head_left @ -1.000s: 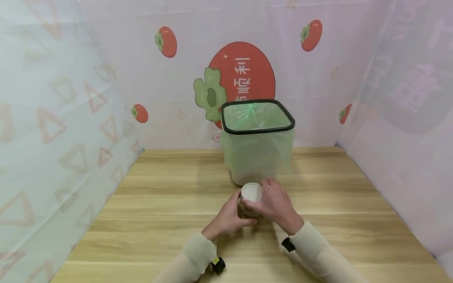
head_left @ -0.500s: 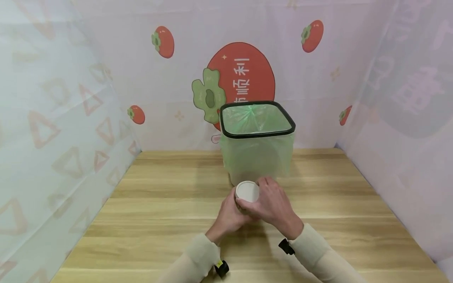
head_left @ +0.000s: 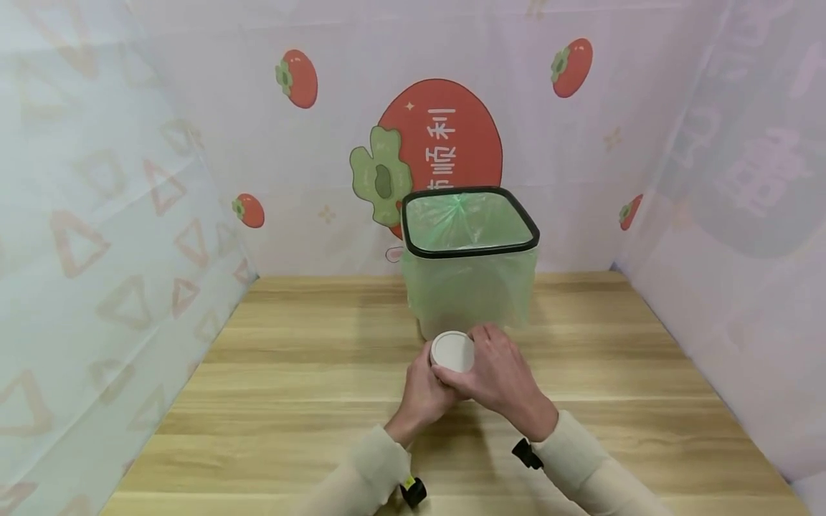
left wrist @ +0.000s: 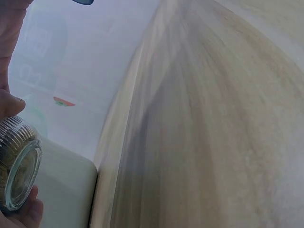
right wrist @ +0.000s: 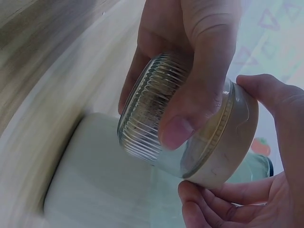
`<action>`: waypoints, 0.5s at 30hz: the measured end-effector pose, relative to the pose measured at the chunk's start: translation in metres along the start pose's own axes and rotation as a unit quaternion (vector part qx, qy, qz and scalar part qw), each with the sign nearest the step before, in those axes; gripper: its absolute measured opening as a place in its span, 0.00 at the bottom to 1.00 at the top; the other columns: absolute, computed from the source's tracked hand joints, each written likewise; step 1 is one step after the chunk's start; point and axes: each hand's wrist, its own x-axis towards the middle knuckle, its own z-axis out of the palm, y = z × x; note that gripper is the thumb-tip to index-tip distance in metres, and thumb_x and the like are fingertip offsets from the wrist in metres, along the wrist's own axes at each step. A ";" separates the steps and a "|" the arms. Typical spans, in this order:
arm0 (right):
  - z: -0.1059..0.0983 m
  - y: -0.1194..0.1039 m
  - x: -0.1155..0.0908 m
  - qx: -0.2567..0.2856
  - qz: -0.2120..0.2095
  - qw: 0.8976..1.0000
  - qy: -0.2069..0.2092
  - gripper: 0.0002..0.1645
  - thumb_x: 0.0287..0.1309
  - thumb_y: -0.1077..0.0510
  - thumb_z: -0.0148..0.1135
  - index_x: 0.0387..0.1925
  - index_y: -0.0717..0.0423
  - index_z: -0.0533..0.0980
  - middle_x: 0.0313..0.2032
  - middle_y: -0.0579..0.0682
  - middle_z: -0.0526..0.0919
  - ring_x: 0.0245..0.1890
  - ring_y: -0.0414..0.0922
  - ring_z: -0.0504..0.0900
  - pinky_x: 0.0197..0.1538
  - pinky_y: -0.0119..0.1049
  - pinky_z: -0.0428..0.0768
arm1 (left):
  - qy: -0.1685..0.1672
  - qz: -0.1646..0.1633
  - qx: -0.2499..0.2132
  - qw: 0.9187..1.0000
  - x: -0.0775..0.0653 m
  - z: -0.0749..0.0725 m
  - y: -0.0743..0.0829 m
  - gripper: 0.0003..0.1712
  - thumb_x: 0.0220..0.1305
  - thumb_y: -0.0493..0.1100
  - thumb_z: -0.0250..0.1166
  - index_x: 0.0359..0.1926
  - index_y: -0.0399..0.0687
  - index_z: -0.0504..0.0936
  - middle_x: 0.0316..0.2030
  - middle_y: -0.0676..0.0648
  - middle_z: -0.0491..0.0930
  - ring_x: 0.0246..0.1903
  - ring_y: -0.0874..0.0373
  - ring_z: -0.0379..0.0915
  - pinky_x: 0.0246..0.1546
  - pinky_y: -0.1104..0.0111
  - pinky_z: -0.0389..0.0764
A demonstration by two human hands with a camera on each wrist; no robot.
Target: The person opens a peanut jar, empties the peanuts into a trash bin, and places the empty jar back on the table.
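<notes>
A clear ribbed glass jar [right wrist: 147, 109] with a cream lid [head_left: 453, 352] is held off the table between both hands, in front of the bin. My left hand [head_left: 422, 393] grips the glass body, its thumb lying across the ribbed side in the right wrist view. On the lid, my right hand [head_left: 506, 376] has its thumb and fingers pinched round the rim. The jar's glass base [left wrist: 23, 175] shows in the left wrist view. Something darker is visible through the glass, but its kind is unclear.
Just behind the hands stands a white bin [head_left: 467, 287] with a black rim [head_left: 477, 252] and a pale green liner bag [head_left: 439, 218]. The wood-grain table [head_left: 290, 401] is enclosed by printed cloth at the back and sides.
My left hand has closed round the jar from a looser hold, and the jar has risen and shifted slightly left. The right hand keeps its hold on the lid.
</notes>
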 end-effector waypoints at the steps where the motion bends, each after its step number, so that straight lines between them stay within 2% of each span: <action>1: -0.001 0.000 0.001 0.000 -0.005 1.000 0.004 0.37 0.42 0.34 0.81 0.35 0.62 0.80 0.32 0.53 0.81 0.31 0.49 0.80 0.34 0.43 0.84 | 0.004 0.001 -0.005 1.000 0.001 0.000 0.001 0.47 0.39 0.41 0.85 0.63 0.40 0.76 0.51 0.40 0.87 0.50 0.45 0.86 0.52 0.57 0.86; 6: -0.003 0.001 0.004 -0.004 -0.023 1.000 0.014 0.37 0.41 0.34 0.82 0.35 0.62 0.80 0.32 0.52 0.81 0.30 0.48 0.80 0.34 0.41 0.83 | 0.017 0.006 -0.022 1.000 0.004 0.001 0.003 0.44 0.39 0.38 0.84 0.62 0.39 0.77 0.51 0.40 0.88 0.50 0.46 0.86 0.52 0.58 0.86; 15: -0.009 0.005 0.005 -0.004 -0.018 1.000 0.011 0.35 0.43 0.34 0.82 0.34 0.60 0.80 0.32 0.50 0.79 0.30 0.45 0.79 0.32 0.39 0.82 | 0.010 0.010 -0.026 1.000 0.007 0.004 0.006 0.44 0.41 0.39 0.84 0.61 0.39 0.77 0.51 0.40 0.87 0.51 0.46 0.86 0.54 0.56 0.86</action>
